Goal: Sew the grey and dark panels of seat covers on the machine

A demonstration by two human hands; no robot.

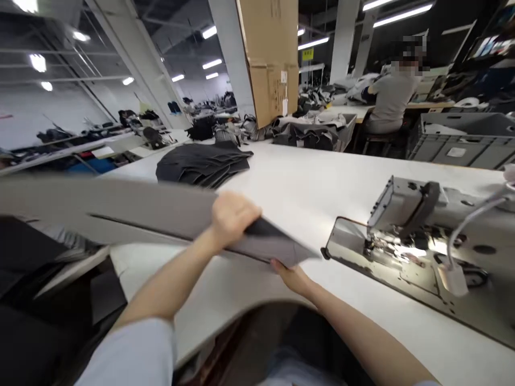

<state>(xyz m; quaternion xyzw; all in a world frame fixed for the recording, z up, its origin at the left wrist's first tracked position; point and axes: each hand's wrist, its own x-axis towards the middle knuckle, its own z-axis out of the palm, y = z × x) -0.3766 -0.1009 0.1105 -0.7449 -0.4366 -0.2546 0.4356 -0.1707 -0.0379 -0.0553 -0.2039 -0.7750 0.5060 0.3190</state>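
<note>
A long grey fabric panel [161, 206] stretches from the left edge of the view to a pointed end near the middle of the table. Its darker side shows along a fold by that end, and motion blurs its far left part. My left hand [232, 217] is closed over the panel's upper edge. Lower and to the right, my right hand [293, 274] pinches the bottom edge close to the tip. Right of both hands stands a sewing machine [418, 214] with its lamp lighting the needle area.
Dark fabric pieces [201, 163] lie stacked on the white table [306, 182]. Behind it are a fabric-filled bin [346, 134], a tall cardboard box [273, 59] and a grey crate [462, 142]. A person [392, 96] sits farther back. Dark cloth [32, 262] hangs at left.
</note>
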